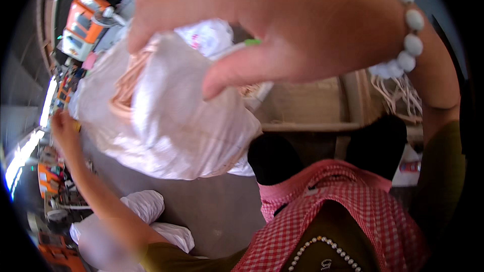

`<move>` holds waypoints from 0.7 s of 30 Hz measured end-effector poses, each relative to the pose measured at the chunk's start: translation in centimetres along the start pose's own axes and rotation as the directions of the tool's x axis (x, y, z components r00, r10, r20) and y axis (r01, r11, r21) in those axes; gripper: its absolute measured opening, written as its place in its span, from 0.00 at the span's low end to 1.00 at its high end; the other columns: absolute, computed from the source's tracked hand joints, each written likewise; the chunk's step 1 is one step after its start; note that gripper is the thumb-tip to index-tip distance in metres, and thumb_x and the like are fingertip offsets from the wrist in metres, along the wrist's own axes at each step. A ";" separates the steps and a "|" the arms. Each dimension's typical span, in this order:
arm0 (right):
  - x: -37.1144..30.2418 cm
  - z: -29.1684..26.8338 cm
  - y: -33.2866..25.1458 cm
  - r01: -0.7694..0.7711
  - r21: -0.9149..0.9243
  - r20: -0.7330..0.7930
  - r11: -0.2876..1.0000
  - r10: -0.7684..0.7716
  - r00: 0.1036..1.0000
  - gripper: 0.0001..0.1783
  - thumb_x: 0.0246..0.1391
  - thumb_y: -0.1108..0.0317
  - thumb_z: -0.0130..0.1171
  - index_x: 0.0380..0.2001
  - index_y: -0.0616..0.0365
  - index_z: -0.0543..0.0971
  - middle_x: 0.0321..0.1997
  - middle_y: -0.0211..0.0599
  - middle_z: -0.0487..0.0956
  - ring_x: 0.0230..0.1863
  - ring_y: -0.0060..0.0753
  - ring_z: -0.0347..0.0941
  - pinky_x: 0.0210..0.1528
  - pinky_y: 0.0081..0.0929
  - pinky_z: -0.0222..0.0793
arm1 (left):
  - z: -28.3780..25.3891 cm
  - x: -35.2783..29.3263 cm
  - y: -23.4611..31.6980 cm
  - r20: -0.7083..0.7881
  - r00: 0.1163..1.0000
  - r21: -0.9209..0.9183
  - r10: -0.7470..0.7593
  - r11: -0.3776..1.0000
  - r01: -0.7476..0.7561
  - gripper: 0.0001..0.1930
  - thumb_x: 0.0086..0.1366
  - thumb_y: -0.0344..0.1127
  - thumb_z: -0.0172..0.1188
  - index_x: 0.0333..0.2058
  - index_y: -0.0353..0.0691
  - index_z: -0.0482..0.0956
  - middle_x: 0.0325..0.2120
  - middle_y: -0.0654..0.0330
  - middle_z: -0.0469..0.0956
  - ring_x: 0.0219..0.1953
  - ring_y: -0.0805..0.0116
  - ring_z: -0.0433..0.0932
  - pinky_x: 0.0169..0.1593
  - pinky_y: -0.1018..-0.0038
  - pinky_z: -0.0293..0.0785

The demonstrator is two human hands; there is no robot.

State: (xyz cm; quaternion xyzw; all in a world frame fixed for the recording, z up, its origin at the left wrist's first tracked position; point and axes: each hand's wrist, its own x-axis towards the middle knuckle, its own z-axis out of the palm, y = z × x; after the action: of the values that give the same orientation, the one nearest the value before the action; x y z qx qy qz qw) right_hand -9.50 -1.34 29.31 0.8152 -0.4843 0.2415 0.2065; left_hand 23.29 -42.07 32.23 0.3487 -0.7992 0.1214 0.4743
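Note:
Large in front of me, my right hand (282,25) wears a white bead bracelet (413,45). Its thumb and forefinger are spread apart over a big white woven sack (176,121), with nothing seen between them; the other fingers are partly cut off by the upper edge. Peach-coloured cords or straps (128,88) lie in a bundle at the sack's mouth, just below the forefinger tip. Out at the far left, beyond the sack's left side, is my left hand (63,128). It is small and blurred, so its finger pose is unclear.
A shallow wooden tray or box (307,103) is right of the sack, before my knees. White cords (398,93) hang at its right. More white sacks (143,206) lie on the floor at lower left. Orange-and-white machines (83,22) line the left side.

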 end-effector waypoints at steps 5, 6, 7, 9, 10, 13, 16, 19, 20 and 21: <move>-8.0 3.2 3.0 -0.225 0.205 -0.116 0.953 0.252 0.961 0.17 0.51 0.65 0.63 0.42 0.62 0.78 0.42 0.41 0.78 0.43 0.40 0.75 0.47 0.31 0.69 | -3.7 -11.0 19.8 -0.278 0.951 -0.307 0.135 0.926 -0.221 0.18 0.69 0.40 0.49 0.47 0.30 0.75 0.40 0.50 0.78 0.43 0.57 0.77 0.49 0.68 0.73; -9.7 4.1 3.3 -0.347 0.221 -0.005 0.911 0.357 0.934 0.17 0.52 0.63 0.63 0.42 0.61 0.78 0.41 0.40 0.79 0.42 0.36 0.75 0.46 0.29 0.70 | -4.3 -13.1 20.5 -0.332 0.904 -0.341 0.269 0.859 -0.381 0.17 0.69 0.37 0.48 0.43 0.26 0.76 0.38 0.47 0.78 0.40 0.55 0.78 0.47 0.66 0.75; -11.8 5.1 3.6 -0.467 0.205 0.098 0.860 0.457 0.884 0.16 0.53 0.63 0.62 0.42 0.61 0.78 0.37 0.40 0.80 0.38 0.36 0.76 0.43 0.29 0.71 | -3.9 -15.8 22.7 -0.392 0.898 -0.429 0.198 0.824 -0.369 0.14 0.69 0.31 0.46 0.37 0.23 0.75 0.33 0.45 0.78 0.36 0.56 0.78 0.42 0.68 0.76; -15.6 9.8 3.8 -0.632 0.338 0.225 0.697 0.592 0.774 0.17 0.53 0.59 0.59 0.39 0.61 0.78 0.28 0.44 0.79 0.31 0.42 0.75 0.36 0.35 0.69 | -2.3 -21.5 27.6 -0.252 0.927 -0.713 0.278 0.595 -0.372 0.08 0.62 0.28 0.50 0.31 0.29 0.76 0.30 0.48 0.77 0.33 0.60 0.77 0.39 0.69 0.75; -18.0 10.7 3.4 -0.725 0.248 0.314 0.643 0.655 0.688 0.17 0.53 0.60 0.60 0.40 0.60 0.78 0.31 0.45 0.79 0.33 0.45 0.76 0.38 0.36 0.70 | 0.3 -24.0 30.1 -0.103 0.906 -0.872 0.411 0.400 -0.281 0.03 0.57 0.26 0.55 0.30 0.34 0.76 0.31 0.50 0.77 0.33 0.60 0.77 0.38 0.68 0.74; -24.8 13.5 1.1 -0.855 0.114 0.486 0.506 0.722 0.492 0.18 0.51 0.60 0.61 0.42 0.59 0.77 0.34 0.48 0.80 0.37 0.52 0.76 0.41 0.42 0.71 | 9.5 -28.9 36.6 0.362 0.689 -0.914 0.628 0.385 0.129 0.09 0.59 0.25 0.58 0.39 0.33 0.76 0.31 0.53 0.78 0.33 0.63 0.78 0.38 0.74 0.73; -27.1 15.0 -0.8 -0.920 0.142 0.680 0.366 0.639 0.359 0.19 0.49 0.61 0.61 0.44 0.59 0.76 0.33 0.49 0.80 0.37 0.53 0.76 0.39 0.43 0.71 | 20.1 -34.0 40.0 0.667 0.378 -0.733 0.642 0.656 0.179 0.13 0.63 0.35 0.56 0.43 0.34 0.76 0.37 0.49 0.79 0.40 0.54 0.79 0.43 0.65 0.74; -27.8 16.7 -1.8 -0.887 -0.129 0.746 0.444 0.632 0.208 0.16 0.47 0.60 0.63 0.36 0.59 0.76 0.29 0.46 0.78 0.34 0.53 0.76 0.36 0.46 0.69 | 29.0 -36.6 42.6 0.893 -0.177 -0.438 0.413 0.889 -0.136 0.17 0.62 0.42 0.54 0.47 0.41 0.77 0.44 0.48 0.77 0.46 0.49 0.77 0.49 0.59 0.72; -28.1 17.1 -1.9 -0.879 -0.097 0.723 0.467 0.640 0.260 0.16 0.46 0.60 0.63 0.35 0.59 0.75 0.28 0.46 0.78 0.34 0.52 0.75 0.36 0.46 0.69 | 32.1 -38.0 42.6 0.898 -0.212 -0.424 0.385 0.886 -0.188 0.16 0.62 0.41 0.55 0.46 0.42 0.77 0.44 0.49 0.78 0.47 0.50 0.76 0.50 0.60 0.72; -28.5 17.4 -2.2 -0.871 -0.068 0.696 0.487 0.649 0.309 0.16 0.46 0.60 0.63 0.34 0.59 0.75 0.27 0.45 0.77 0.33 0.52 0.75 0.35 0.46 0.69 | 34.7 -39.8 42.1 0.900 -0.249 -0.415 0.357 0.877 -0.241 0.16 0.61 0.40 0.55 0.46 0.43 0.78 0.45 0.50 0.78 0.48 0.50 0.76 0.50 0.61 0.72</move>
State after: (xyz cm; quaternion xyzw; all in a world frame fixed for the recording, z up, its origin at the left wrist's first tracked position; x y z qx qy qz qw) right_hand -15.99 9.34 -1.73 0.5295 -0.8054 0.0920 -0.2500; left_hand -16.18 -12.03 -13.63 0.0906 -0.9351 -0.1030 -0.3269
